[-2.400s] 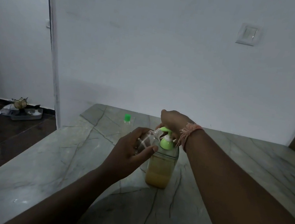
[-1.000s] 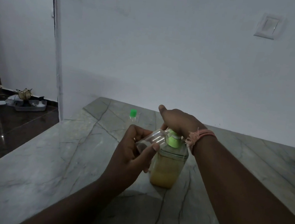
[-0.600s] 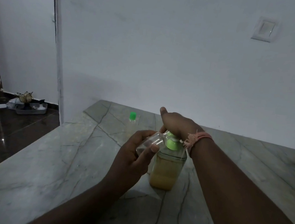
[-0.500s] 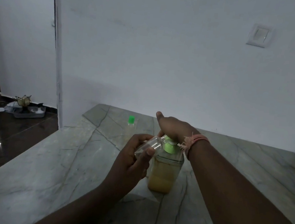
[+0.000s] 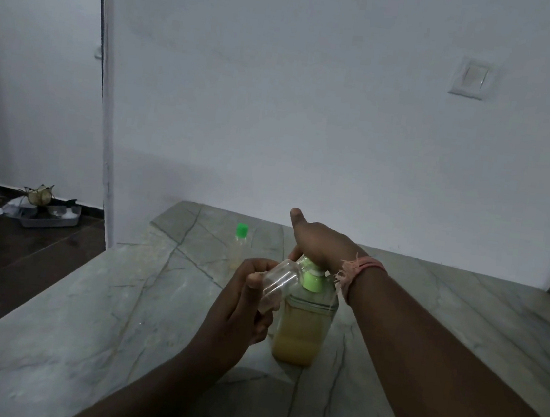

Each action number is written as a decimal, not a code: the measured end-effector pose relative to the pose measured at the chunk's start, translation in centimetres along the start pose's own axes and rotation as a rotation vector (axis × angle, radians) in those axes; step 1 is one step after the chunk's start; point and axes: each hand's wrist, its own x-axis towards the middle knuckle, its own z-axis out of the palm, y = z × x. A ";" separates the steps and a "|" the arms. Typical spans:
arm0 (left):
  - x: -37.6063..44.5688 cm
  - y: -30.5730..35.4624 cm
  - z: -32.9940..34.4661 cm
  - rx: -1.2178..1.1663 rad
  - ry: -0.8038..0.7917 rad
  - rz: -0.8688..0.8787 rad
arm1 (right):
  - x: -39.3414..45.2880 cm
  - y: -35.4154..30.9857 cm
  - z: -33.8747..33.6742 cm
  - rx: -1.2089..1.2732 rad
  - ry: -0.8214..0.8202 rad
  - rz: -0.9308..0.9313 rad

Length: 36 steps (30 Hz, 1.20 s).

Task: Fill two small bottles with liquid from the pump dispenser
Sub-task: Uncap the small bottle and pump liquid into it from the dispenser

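Pressing down on the green pump head of the dispenser (image 5: 304, 318) with my right hand (image 5: 321, 244), palm over the top and thumb stuck out straight, I keep my left hand (image 5: 241, 310) curled in a grip around a small clear bottle (image 5: 276, 285), tilted with its mouth at the spout. The dispenser stands on the marble desk (image 5: 82, 323), holding yellowish liquid. Another small bottle with a green cap (image 5: 239, 243) stands farther back.
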 end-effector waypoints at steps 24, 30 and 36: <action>0.5 -0.8 0.0 0.004 0.010 0.020 | 0.9 0.4 0.0 0.147 0.117 0.107; 0.3 -0.6 -0.2 -0.025 0.009 0.017 | 0.7 0.4 0.2 -0.100 0.056 0.058; 0.3 -0.6 0.0 -0.022 0.000 0.019 | 0.6 0.4 -0.3 -0.089 0.051 0.029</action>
